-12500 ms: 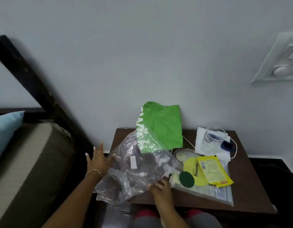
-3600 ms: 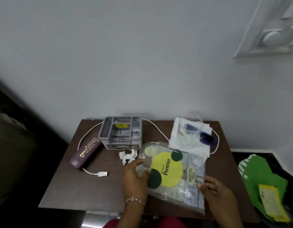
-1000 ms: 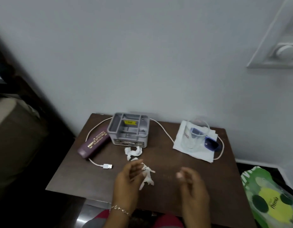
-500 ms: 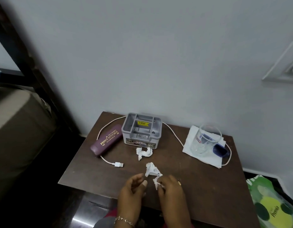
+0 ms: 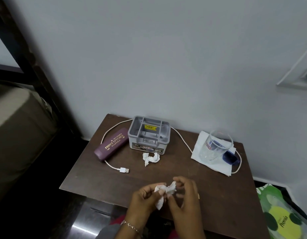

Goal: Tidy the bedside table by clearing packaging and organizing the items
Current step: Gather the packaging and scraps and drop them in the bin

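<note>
1. The crumpled paper scrap [image 5: 164,190] was small and light. It was held just above the near edge of the table [image 5: 227,195], so a loose pinch could have let it fall to the floor.
2. A thin tail of the scrap hung down under the fingers. A hard tug there could have torn it into more bits to pick up.
3. The left hand [image 5: 146,197] and the right hand [image 5: 185,195] both pinched the scrap with curled fingers, one on each side.
4. The scrap looked white, wrinkled and twisted, with a fat bunch at the top.
5. A second paper scrap [image 5: 151,158] lay on the table, just in front of the grey organizer box [image 5: 149,135]. It was easy to forget.
6. A quick reach for it could have bumped the USB plug [image 5: 124,170] on the white cable.
7. Farther right, a drinking glass [image 5: 214,149] stood on a white napkin [image 5: 211,164]. A knock could have tipped it.
8. A purple glasses case [image 5: 112,146] lay left of the box.
9. A green and yellow packet [image 5: 283,218] lay on the floor, right of the table.
</note>
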`<action>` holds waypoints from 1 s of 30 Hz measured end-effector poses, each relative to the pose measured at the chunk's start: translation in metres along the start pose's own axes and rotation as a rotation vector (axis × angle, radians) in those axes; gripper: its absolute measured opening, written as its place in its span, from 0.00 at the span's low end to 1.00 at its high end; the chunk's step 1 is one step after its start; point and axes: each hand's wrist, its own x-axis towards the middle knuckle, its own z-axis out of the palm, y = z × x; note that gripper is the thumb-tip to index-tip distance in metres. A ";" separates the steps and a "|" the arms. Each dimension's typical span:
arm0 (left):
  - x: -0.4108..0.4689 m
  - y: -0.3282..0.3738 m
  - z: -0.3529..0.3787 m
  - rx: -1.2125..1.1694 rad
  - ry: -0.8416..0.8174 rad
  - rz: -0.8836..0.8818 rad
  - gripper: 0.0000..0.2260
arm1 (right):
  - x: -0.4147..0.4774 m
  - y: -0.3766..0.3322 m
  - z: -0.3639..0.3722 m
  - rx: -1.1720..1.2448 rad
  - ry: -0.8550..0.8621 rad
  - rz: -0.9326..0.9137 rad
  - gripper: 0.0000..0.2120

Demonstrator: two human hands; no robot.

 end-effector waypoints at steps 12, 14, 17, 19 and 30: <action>0.011 -0.002 -0.005 -0.104 0.136 0.004 0.05 | 0.015 0.011 0.002 0.089 -0.042 0.114 0.24; 0.012 -0.002 -0.004 -0.146 0.157 0.002 0.05 | 0.015 0.006 0.003 0.108 -0.030 0.112 0.22; 0.014 -0.001 -0.002 -0.202 0.201 -0.004 0.06 | 0.015 -0.005 0.010 0.115 -0.062 0.092 0.19; 0.016 0.001 -0.002 -0.209 0.227 0.004 0.07 | 0.016 -0.016 0.017 0.104 -0.094 0.046 0.16; 0.019 0.012 -0.006 -0.348 0.208 0.063 0.10 | 0.032 -0.026 0.052 -0.065 -0.209 -0.037 0.09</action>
